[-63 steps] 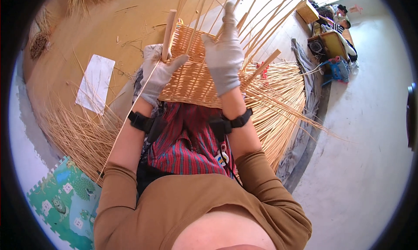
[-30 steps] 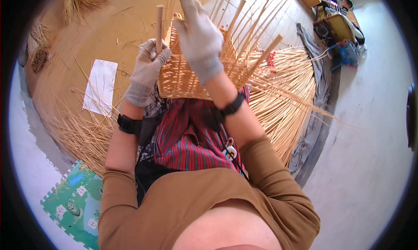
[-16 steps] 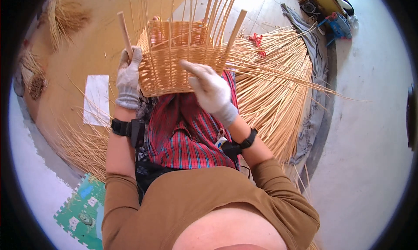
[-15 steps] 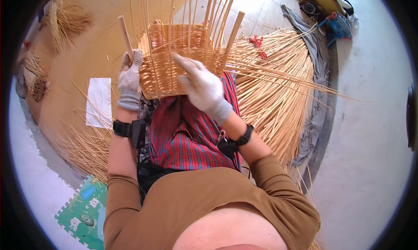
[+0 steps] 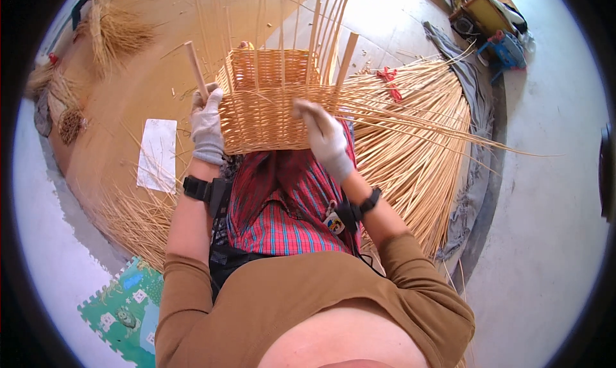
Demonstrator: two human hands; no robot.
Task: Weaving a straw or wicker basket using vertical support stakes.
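Observation:
A half-woven wicker basket [image 5: 260, 124] rests on my lap, its near wall toward me and thin upright stakes rising from its sides. Thicker wooden posts stand at its near corners. My left hand [image 5: 207, 121], in a white glove, is closed around the left corner post [image 5: 197, 69] at the basket's edge. In front of the right part of the near wall is my gloved right hand [image 5: 326, 137], its fingers partly stretched and somewhat blurred. Nothing plainly shows in them. Long loose weavers [image 5: 436, 127] trail from the basket's right side.
A broad pile of cane strands [image 5: 410, 182] lies on grey cloth [image 5: 478, 111] to the right, with red ties on it. More strands [image 5: 138, 220] and a white sheet [image 5: 157, 155] are at left. Bundles [image 5: 115, 31] lie at far left; a foam mat [image 5: 125, 310] is near left.
My right hand has shifted right and slightly down along the near wall, away from the middle. The basket and my left hand sit slightly lower and further right in view, with the grip kept.

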